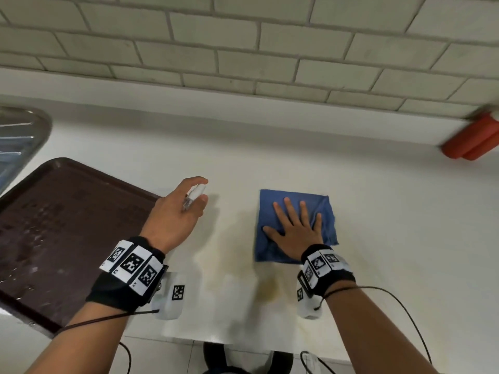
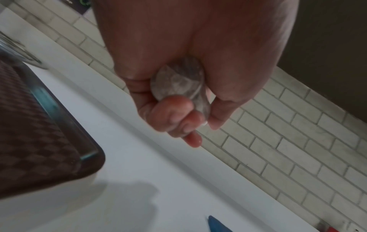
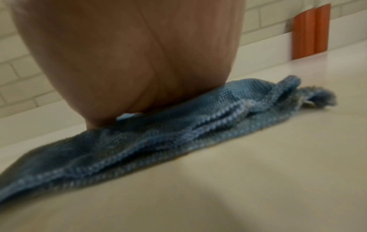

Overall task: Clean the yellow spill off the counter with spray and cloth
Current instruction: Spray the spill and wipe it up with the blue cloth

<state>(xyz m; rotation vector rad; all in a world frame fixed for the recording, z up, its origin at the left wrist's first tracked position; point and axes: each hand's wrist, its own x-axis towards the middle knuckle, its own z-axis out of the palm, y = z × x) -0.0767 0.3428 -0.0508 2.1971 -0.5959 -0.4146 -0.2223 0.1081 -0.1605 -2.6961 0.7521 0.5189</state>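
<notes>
Landmark: blue cloth (image 1: 283,211) on the table (image 1: 378,198).
Left of cloth: bare strip, then the left hand (image 1: 175,214) with a small spray bottle (image 1: 195,194); brown tray (image 1: 54,225) beyond.
Behind cloth: open table up to the tiled wall (image 1: 243,44).
Right of cloth: open; orange object (image 1: 469,140) far back.

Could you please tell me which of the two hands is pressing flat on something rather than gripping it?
The right hand: its fingers lie spread on the folded blue cloth, whereas the left hand curls around the small clear spray bottle.

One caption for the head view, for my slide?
Left hand holds spray; right hand presses cloth.
</notes>
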